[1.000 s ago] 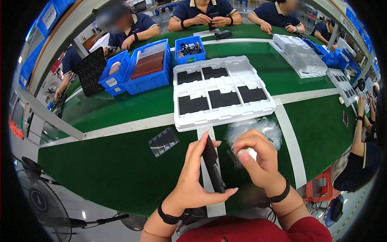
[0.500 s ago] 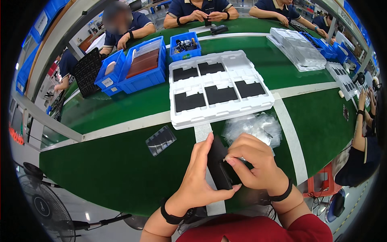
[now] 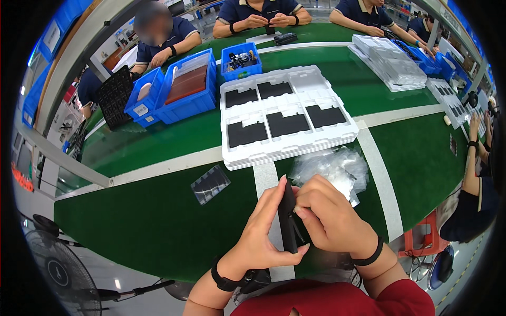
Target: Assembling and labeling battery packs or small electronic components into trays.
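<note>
A thin black rectangular part stands tilted on its edge between my hands, above the near side of the table. My left hand grips it by its ends, fingertips at the top and thumb at the bottom. Against its right face, my right hand is closed in a pinch; whatever lies between thumb and forefinger is too small to make out. Just beyond, a white plastic tray on a stack holds several black notched flat parts in its compartments, with one compartment at the far right bare.
Crumpled clear plastic film lies beyond my right hand. A small dark film sheet is at left. Blue bins and a small blue bin stand farther back. White trays are stacked far right. Co-workers sit around the green table.
The black part has turned more edge-on and shifted slightly right. My left hand moved with it, while my right hand stays pinched at its face.
</note>
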The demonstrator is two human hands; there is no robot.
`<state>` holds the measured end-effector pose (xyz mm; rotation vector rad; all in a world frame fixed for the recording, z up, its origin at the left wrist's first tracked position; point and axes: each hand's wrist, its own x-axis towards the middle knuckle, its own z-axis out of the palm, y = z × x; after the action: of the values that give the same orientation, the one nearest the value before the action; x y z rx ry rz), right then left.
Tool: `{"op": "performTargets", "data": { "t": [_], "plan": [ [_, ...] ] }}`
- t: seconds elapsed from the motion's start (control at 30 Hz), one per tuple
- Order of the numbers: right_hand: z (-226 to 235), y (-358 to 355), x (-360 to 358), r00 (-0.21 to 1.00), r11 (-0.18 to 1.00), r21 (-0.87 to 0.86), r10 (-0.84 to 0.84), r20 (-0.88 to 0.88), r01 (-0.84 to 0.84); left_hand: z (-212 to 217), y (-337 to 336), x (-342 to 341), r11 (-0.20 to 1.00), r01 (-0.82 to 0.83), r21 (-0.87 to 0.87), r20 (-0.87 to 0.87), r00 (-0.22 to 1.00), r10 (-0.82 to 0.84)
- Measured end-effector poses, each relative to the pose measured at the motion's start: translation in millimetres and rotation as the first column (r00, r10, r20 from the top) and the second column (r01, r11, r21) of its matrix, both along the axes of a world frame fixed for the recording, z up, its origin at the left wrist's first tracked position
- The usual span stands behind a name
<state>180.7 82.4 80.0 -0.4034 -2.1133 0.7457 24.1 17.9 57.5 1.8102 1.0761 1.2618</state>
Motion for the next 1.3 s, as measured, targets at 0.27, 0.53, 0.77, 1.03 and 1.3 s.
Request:
{"op": "performTargets", "data": {
  "t": [0.27,0.53,0.77,1.03,1.3],
  "plan": [
    [2,3,7,0.999,0.995,-0.086,0.048,0.004,-0.048,8,-1,-1,0.999,-0.038,0.035,-0.138,0.990,0.043],
    [-1,4,3,0.998,1.000,-0.015,-0.004,-0.055,0.003,4,0,-1,1.000,0.013,0.021,-0.003,1.000,-0.013],
    [-12,9,-2,0.962,0.934,0.234,-0.250,-0.109,0.270,0,-6,2,0.997,0.062,-0.036,0.048,0.997,-0.060],
    [-11,5,3,0.974,0.526,-0.826,0.196,-0.111,-0.200,4,-10,1,0.967,0.253,0.013,0.631,0.749,-0.205],
    [-22,-1,-6,0.894,0.272,-0.853,0.087,-0.439,-0.445,18,-13,2,0.968,0.242,-0.059,0.496,0.849,-0.182]
  ]
}}
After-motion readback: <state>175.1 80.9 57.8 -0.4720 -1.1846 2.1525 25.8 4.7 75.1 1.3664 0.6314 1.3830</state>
